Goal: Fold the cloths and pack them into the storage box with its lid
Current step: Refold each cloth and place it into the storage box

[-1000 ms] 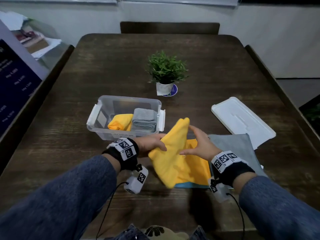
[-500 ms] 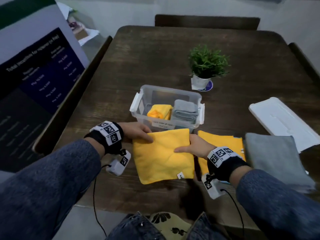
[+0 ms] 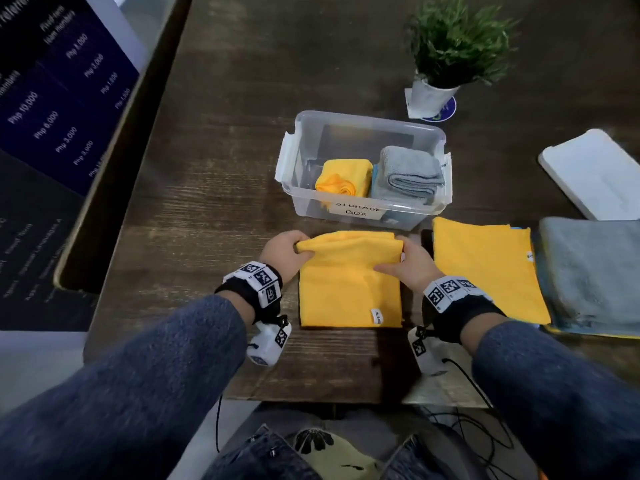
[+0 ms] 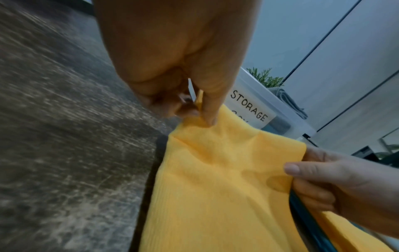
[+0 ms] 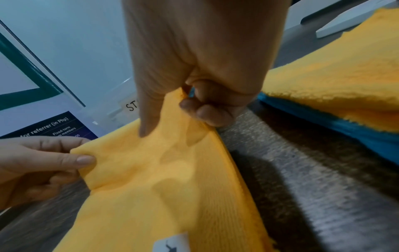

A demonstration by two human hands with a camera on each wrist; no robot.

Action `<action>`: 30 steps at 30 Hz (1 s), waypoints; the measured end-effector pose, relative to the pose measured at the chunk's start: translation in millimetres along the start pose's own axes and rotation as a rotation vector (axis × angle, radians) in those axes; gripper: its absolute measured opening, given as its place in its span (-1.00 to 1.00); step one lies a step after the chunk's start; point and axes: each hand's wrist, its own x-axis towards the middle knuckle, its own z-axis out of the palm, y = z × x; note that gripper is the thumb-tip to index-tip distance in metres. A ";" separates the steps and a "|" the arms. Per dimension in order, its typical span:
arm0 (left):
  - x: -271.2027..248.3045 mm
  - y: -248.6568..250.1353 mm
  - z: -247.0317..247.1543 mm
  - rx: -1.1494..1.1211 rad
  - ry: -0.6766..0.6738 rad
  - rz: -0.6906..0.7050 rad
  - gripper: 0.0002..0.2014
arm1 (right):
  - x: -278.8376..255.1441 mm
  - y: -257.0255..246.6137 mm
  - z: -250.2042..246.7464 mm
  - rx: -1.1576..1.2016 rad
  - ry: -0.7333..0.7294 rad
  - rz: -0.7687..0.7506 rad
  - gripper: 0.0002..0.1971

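**Both hands on the yellow cloth**

The yellow cloth [image 3: 349, 289] lay on the bench [image 3: 214, 188] just in front of the storage box [image 3: 367, 168]. The left hand [image 3: 282, 252] and right hand [image 3: 414, 263] each pinched a far corner, lifting that edge. Two folded cloths sat inside the box; its lid [image 3: 592, 173] lay off to the right.

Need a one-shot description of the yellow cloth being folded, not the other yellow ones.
Start at the clear plastic storage box on the dark wooden table. Directly in front of it lies a yellow cloth, alone on the wood. Only this one has its far corners pinched by the left hand and right hand.
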 end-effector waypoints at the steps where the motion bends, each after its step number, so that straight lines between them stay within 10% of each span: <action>1: 1.2 1.9 -0.9 -0.023 -0.004 0.022 -0.81 | -1.9 -1.0 -1.6 0.056 -0.012 -0.015 -0.34; 7: -7.7 8.4 -15.7 -0.181 -0.234 0.067 -0.79 | -13.3 6.7 -7.0 0.201 -0.074 -0.071 -0.61; 20: -51.5 -6.2 6.0 -0.030 -0.493 0.043 -0.83 | -29.9 34.6 -7.0 -0.285 -0.338 -0.231 -0.68; 30: -56.7 -13.0 33.9 0.029 -0.246 -0.056 -0.66 | -43.2 39.5 6.3 -0.650 -0.304 -0.266 -0.72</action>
